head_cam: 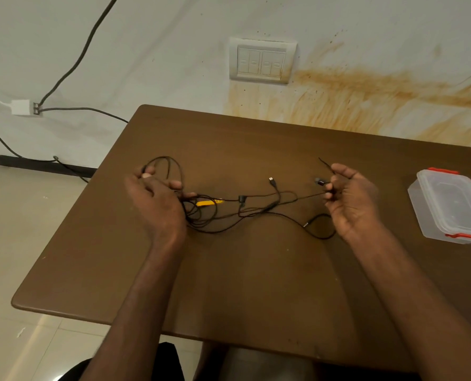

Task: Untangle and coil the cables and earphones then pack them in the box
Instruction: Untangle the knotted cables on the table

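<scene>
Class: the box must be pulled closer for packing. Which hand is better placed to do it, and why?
Right. The right hand is nearer the box at the table's right edge; the left hand holds the tangled cables on the far side. It must first release its earphone.

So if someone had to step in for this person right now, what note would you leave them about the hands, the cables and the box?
Left hand: grips the bunched loops of the black cable tangle at its left end.
Right hand: pinches an earphone wire just behind the earbud, pulled out to the right.
On the wooden table: the tangle lies between the hands, with a yellow piece, a small USB plug and an audio jack showing.
Clear plastic box with red clips: far right, lid on, nothing visible inside.
Done: only the first wire teased out.
Left: untangle, coil each cable, open the box, pack.
</scene>
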Motion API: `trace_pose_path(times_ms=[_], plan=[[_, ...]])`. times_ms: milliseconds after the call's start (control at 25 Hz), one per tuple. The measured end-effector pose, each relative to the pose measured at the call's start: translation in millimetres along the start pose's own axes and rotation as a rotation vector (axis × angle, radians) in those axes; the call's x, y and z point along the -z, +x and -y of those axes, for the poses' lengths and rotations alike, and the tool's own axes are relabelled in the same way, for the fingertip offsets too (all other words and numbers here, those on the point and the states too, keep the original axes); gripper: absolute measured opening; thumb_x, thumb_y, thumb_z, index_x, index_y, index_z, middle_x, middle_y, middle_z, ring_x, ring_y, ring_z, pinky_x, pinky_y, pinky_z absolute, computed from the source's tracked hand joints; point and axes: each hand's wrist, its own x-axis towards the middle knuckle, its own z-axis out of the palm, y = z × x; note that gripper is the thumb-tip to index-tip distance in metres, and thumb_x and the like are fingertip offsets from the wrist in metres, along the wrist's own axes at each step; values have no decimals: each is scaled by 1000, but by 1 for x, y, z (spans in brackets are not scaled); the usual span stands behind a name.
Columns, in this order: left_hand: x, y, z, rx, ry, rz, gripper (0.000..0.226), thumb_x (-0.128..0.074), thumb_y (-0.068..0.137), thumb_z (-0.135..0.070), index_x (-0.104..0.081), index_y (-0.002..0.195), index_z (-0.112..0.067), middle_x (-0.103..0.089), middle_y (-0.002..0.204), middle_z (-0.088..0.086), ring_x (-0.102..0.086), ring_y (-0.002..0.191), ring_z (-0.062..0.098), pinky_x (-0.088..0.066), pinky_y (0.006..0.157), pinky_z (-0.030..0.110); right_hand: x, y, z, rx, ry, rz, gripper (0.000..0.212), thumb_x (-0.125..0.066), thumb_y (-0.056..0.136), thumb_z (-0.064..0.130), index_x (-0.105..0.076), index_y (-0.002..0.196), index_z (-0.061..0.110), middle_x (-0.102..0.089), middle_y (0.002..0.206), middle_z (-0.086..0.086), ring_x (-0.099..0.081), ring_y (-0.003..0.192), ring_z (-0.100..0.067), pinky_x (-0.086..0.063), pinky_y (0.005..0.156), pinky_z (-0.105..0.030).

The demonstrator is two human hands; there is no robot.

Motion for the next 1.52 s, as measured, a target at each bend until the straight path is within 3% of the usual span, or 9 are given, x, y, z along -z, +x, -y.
trace_pose_path(times_ms=[160, 320, 440, 560, 640, 800, 1080, 1320, 1520], plan=[[7, 13, -1, 0, -22, -27, 22, -24, 110, -19, -43, 119, -14, -67, 103, 21, -68, 54, 21, -49, 42, 28, 0, -5, -12, 256, -706, 110, 32, -52, 99, -3, -71, 94, 22, -70, 103, -6, -60, 72, -9, -44, 59, -20], [4, 3, -2, 84, -48, 75, 22, -21, 112, -17, -42, 120, -16, -64, 74, 9, -69, 49, 19, -49, 42, 26, -16, -21, -32, 503, -1021, 364, 33, -59, 96, -1, -71, 89, 29, -63, 102, 10, -61, 79, -9, -45, 61, -21], [6, 4, -4, 82, -74, 127, 26, -24, 114, -21, -44, 131, -17, -65, 75, 6, -70, 53, 20, -49, 43, 26, -22, -28, -46, 673, -1128, 470, 34, -59, 95, -3, -73, 106, 27, -62, 118, 10, -61, 93, -7, -52, 75, -18], [10, 7, -6, 47, -81, 213, 33, -31, 114, -29, -43, 145, -27, -69, 80, 7, -70, 55, 23, -43, 40, 23, -29, -37, -64, 712, -1493, 663, 55, -57, 96, 3, -57, 139, 39, -44, 155, 17, -43, 137, -15, -45, 107, -43], [14, 8, -8, 19, -82, 265, 38, -37, 113, -33, -39, 151, -35, -71, 85, 9, -70, 55, 23, -41, 39, 22, -30, -40, -69, 706, -1603, 691, 48, -59, 100, 15, -55, 140, 41, -44, 153, 18, -39, 138, -18, -40, 106, -46], [26, 15, -10, -78, -89, 158, 43, -42, 111, -20, -37, 153, -30, -68, 83, 10, -65, 56, 17, -50, 42, 28, -22, -30, -55, 644, -1519, 417, 10, -70, 96, 28, -73, 103, 34, -67, 106, 12, -61, 103, -12, -46, 93, -40], [38, 31, 5, 10, 76, -38, 26, -31, 108, -21, -47, 128, -17, -65, 70, 8, -65, 50, 23, -50, 51, 33, 1, 2, -19, 310, -847, 5, 14, -63, 103, 22, -75, 99, 27, -74, 111, 2, -64, 99, -12, -48, 82, -30], [36, 26, 9, -117, 687, 6, 29, -57, 99, -31, -64, 119, -10, -69, 110, 14, -66, 102, 36, -54, 87, 48, 4, 0, -8, 159, -339, 79, 14, -63, 103, 18, -76, 106, 18, -73, 97, -1, -60, 73, -9, -46, 59, -24], [18, 2, 7, -416, 942, 166, 52, -71, 90, -28, -55, 136, -11, -55, 134, 18, -48, 124, 39, -42, 99, 46, -5, -7, -5, 427, -298, 237, 21, -62, 101, 4, -76, 106, 19, -74, 112, -4, -72, 97, -15, -60, 70, -27]])
